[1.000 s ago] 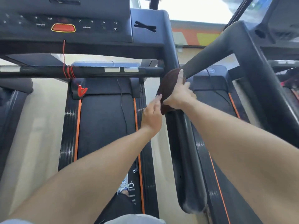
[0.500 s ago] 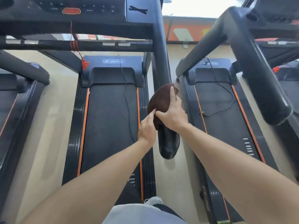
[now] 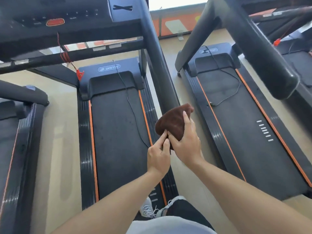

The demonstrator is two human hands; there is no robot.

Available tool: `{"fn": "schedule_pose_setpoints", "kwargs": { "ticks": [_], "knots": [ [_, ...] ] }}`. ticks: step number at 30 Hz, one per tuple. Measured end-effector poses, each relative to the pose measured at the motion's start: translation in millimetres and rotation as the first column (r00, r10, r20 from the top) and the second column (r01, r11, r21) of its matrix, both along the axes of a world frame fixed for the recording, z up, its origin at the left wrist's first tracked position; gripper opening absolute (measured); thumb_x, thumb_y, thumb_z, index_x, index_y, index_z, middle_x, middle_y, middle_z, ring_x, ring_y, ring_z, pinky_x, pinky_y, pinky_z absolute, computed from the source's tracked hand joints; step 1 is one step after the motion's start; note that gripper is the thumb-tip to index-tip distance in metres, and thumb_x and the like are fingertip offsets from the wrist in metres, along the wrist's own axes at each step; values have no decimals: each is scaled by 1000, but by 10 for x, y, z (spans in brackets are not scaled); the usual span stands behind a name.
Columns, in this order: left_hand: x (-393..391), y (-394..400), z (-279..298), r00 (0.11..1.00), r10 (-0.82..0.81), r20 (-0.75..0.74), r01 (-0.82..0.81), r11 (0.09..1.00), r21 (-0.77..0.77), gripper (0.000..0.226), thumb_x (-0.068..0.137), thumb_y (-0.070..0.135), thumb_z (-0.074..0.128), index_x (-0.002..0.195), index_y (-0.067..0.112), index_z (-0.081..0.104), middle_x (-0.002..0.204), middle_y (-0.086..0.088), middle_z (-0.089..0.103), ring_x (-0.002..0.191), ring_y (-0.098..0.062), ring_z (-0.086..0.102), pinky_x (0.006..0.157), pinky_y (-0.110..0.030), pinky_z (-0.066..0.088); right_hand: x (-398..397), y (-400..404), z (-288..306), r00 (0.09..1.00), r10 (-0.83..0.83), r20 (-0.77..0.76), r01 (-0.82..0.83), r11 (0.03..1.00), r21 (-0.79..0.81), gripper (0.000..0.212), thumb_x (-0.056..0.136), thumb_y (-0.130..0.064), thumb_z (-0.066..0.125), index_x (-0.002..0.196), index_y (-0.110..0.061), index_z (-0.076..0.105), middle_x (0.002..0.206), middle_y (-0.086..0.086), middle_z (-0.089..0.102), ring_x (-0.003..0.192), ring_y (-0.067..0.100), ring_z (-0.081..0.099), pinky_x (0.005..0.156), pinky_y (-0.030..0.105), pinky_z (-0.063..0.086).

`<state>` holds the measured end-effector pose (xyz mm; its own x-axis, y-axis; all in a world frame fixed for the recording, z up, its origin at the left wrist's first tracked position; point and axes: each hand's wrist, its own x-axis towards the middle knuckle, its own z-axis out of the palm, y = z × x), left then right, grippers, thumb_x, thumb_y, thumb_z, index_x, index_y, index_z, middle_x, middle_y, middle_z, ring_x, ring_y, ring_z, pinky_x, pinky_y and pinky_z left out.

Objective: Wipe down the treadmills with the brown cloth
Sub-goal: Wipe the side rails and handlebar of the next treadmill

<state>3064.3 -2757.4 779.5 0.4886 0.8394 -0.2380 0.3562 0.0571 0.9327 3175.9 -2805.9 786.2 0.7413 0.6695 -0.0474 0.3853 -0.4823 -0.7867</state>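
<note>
The brown cloth (image 3: 172, 122) is bunched over the lower end of the middle treadmill's right handrail (image 3: 158, 65), whose tip is hidden under it. My right hand (image 3: 185, 141) grips the cloth from the right, with its fingers laid up along the fabric and its thumb pressed into the cloth's lower edge. My left hand (image 3: 159, 157) pinches that lower edge from below. The black treadmill belt (image 3: 118, 132) with orange side stripes runs beneath, left of the hands.
A second treadmill (image 3: 244, 124) stands to the right; its thick handrail (image 3: 263, 56) crosses the upper right. A third deck (image 3: 15, 149) shows at the left edge. The console (image 3: 67, 16) and a red safety clip (image 3: 80, 74) hang above. My shoes (image 3: 152, 208) stand by the deck's rear.
Both hands and the cloth have slid down the handrail toward me, from just below the console to its lower end. The view has pulled back and down with them.
</note>
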Motion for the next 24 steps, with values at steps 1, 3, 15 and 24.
{"fn": "schedule_pose_setpoints", "kwargs": {
  "ticks": [1,3,15,24],
  "knots": [
    [-41,-21,-32,1000,-25,-11,26,1000,14,39,104,29,49,140,43,58,71,37,62,77,6,60,81,-17,53,-67,-50,-49,999,-36,-2,36,999,16,90,91,-50,72,161,-40,17,148,-7,43,129,18,54,97,52,53],
    [-135,-67,-134,997,-72,-26,72,997,1,44,99,34,49,142,45,55,72,25,64,73,2,58,79,-24,56,-180,-147,-129,997,-77,-3,77,997,1,91,92,-51,71,161,-40,13,148,-6,43,127,19,55,96,53,54],
    [-404,-596,-392,738,-573,-356,545,817,-185,38,93,28,58,130,36,64,108,15,75,98,-3,68,95,-29,53,-345,-1008,-734,895,-333,-297,278,936,-214,37,91,-9,64,123,-28,69,110,-6,74,107,24,69,89,33,53],
    [375,-1130,-233,808,-520,-278,521,850,-75,27,99,31,59,126,35,60,111,17,67,101,6,61,96,-29,51,-212,-1929,-587,826,-433,-361,377,901,-217,51,87,-15,66,130,-42,62,119,-20,70,106,4,66,92,24,53]
  ]
}}
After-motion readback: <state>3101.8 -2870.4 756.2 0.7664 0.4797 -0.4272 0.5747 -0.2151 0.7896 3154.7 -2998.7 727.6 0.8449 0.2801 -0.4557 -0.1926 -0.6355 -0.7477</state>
